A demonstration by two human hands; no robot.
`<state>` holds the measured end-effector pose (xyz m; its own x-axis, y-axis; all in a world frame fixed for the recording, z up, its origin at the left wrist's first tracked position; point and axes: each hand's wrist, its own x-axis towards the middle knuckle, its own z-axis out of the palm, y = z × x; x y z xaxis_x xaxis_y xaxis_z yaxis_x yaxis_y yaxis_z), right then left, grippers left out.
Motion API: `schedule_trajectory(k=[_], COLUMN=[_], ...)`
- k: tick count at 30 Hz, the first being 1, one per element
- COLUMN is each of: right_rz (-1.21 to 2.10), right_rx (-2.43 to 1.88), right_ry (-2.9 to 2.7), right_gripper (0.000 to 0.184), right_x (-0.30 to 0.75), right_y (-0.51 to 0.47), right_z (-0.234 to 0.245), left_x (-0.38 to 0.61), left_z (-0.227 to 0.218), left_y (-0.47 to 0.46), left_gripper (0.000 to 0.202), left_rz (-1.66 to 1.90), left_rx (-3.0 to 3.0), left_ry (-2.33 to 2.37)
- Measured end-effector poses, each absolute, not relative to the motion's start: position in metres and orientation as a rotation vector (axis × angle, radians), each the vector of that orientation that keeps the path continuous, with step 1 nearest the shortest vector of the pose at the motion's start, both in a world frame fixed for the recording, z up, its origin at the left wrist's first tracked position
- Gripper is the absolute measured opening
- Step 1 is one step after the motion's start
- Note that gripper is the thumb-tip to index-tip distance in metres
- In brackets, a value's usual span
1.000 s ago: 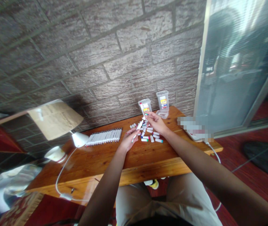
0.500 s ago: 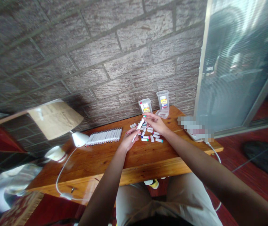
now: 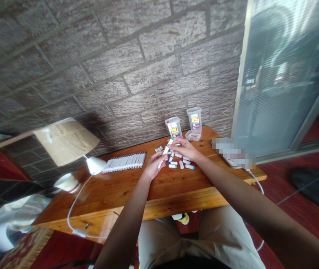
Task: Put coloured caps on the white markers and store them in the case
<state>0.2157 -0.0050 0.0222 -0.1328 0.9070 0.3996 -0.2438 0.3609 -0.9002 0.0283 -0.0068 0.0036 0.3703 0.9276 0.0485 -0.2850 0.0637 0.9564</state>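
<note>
On wooden desk (image 3: pixel 187 186): caps (image 3: pixel 172 166) | brick wall (image 3: pixel 150 80) behind | red floor (image 3: pixel 278 183)

The marker (image 3: pixel 167 150) between the left hand (image 3: pixel 154 165) and the right hand (image 3: pixel 186 148) appears as smooth white plastic, as do the loose caps (image 3: pixel 181 164) beside them. Beneath both hands, the table (image 3: pixel 181 186) shows glossy, varnished wood grain. Beyond the right hand, the containers (image 3: pixel 195 120) are clear, shiny plastic. Left of the left hand, the lampshade (image 3: pixel 68 144) looks papery and matt, the lamp base (image 3: pixel 94 165) smooth. Beyond the hands, the wall (image 3: pixel 148 56) is rough, stone-like blockwork; below them, the trousers (image 3: pixel 159 239) are matt cloth.
</note>
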Motion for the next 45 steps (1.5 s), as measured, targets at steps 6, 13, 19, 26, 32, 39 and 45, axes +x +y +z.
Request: schedule_trajectory(k=[6,13,19,26,32,39,45], right_rz=[1.096,1.181,1.173,1.101,1.104,1.077,1.097], right_rx=[-0.679,-0.648,-0.694,-0.773,-0.765,-0.763,-0.762], right_ry=[-1.423,-1.457,-1.424,-1.339,-1.352,-1.296,-1.300], right_gripper=[0.032,0.032,0.037,0.046,0.044,0.043,0.040], right_x=[0.2165,0.2163,0.2161,0.2169,0.2175,0.2168,0.2144], right_y=[-0.0054,-0.0058,-0.0089,-0.0046,-0.0057,-0.0076,-0.0094], right_z=[0.0201,0.0188,0.0236,0.0215,0.0218,0.0252,0.0266], left_x=[0.0288,0.0293,0.0279,0.0263,0.0263,0.0261,0.0270], left_z=[0.0067,0.0068,0.0077,0.0058,0.0043,0.0025,0.0037], left_y=[-0.0101,-0.0078,-0.0088,-0.0083,-0.0071,-0.0064,-0.0079], left_gripper=[0.040,0.037,0.044,0.048,0.049,0.047,0.043], left_rz=[1.042,1.037,1.069,1.088,1.097,1.100,1.122], left_rx=[1.138,1.117,1.143,1.150,1.161,1.183,1.236], left_ry=[0.715,0.678,0.751,0.793,0.802,0.826,0.831])
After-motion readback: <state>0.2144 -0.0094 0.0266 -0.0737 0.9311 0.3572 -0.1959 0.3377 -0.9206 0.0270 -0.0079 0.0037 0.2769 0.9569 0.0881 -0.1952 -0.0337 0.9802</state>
